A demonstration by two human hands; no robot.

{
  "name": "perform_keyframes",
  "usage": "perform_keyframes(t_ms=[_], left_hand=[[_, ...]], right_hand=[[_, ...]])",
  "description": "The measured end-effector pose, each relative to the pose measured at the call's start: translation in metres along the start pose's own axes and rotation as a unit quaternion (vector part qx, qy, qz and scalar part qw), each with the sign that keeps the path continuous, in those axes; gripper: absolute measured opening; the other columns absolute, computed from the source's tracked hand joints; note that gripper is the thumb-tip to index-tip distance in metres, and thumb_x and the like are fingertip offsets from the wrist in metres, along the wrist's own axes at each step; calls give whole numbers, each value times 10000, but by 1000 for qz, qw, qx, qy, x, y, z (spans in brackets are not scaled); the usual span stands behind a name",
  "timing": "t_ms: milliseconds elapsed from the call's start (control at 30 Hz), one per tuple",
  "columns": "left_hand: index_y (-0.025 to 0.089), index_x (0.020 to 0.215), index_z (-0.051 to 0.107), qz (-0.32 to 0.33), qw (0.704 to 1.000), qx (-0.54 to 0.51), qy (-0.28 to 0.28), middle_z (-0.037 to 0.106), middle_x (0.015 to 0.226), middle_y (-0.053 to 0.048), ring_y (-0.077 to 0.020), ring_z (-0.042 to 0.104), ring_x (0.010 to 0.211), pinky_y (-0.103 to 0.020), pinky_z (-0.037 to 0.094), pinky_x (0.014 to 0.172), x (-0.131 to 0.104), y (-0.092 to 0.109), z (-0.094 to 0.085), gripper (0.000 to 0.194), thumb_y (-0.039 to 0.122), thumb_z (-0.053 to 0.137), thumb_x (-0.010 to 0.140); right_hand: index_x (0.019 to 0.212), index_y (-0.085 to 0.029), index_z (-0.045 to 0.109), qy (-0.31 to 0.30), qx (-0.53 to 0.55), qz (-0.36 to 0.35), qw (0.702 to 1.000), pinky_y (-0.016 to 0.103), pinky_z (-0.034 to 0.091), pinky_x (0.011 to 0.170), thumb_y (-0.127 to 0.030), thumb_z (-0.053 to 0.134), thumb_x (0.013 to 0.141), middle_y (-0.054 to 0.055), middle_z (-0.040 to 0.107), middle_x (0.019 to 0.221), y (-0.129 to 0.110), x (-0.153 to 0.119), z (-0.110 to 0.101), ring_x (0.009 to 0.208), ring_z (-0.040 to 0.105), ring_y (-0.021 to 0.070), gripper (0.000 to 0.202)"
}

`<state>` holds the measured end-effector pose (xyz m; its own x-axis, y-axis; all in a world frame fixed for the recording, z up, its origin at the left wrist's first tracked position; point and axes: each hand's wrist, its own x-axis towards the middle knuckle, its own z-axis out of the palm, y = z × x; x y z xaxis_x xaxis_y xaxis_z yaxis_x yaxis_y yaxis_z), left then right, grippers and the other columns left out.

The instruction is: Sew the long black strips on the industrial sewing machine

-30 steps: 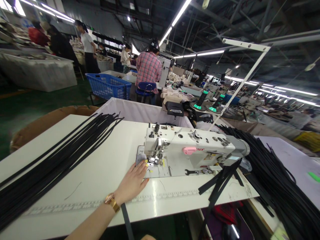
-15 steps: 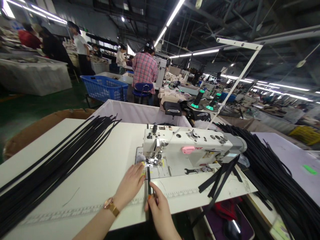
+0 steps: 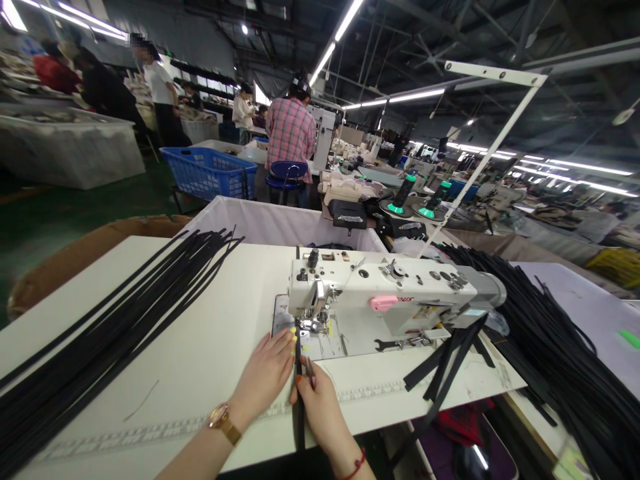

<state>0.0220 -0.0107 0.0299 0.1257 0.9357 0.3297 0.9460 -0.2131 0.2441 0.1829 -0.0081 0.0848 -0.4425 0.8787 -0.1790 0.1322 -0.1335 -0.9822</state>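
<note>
Black strap [image 3: 299,373] lies flat on the white table [image 3: 210,347], its long axis running from the table's near edge straight away toward the presser foot [image 3: 310,325] of the sewing machine [image 3: 385,300]. Left hand [image 3: 265,375] rests open, fingers pressed beside the strap's left edge. Right hand [image 3: 320,403] pinches the strap from its right side. Bundles of black straps [image 3: 115,327] lie well apart at left.

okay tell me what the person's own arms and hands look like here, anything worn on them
Both forearms are bare, no sleeves or gloves. The left hand has a gold-coloured wristwatch on the wrist and bright yellow polish on the fingernails. The right hand has a thin red bracelet at the wrist and an orange-painted thumbnail.
</note>
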Motion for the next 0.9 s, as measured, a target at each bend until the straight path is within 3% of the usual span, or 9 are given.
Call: perform_keyframes(t_ms=[300,900], left_hand=[[159,1360,517,2,1000,8,0,498,1447,-83,-267,408,1367,-506,334,1128,3,1,-2,419,264,368,984],[123,1357,508,9,999,36,-14,494,1450,-89,-256,394,1376,-502,332,1129,4,3,-5,424,244,353,982]], right_hand=[[848,-161,563,9,-10,15,1000,216,330,532,-183,439,857,-30,568,566,2,11,0,521,448,102,126],[956,-170,577,6,-18,29,999,219,310,497,-156,405,844,-35,575,575,2,10,1,503,418,104,205]])
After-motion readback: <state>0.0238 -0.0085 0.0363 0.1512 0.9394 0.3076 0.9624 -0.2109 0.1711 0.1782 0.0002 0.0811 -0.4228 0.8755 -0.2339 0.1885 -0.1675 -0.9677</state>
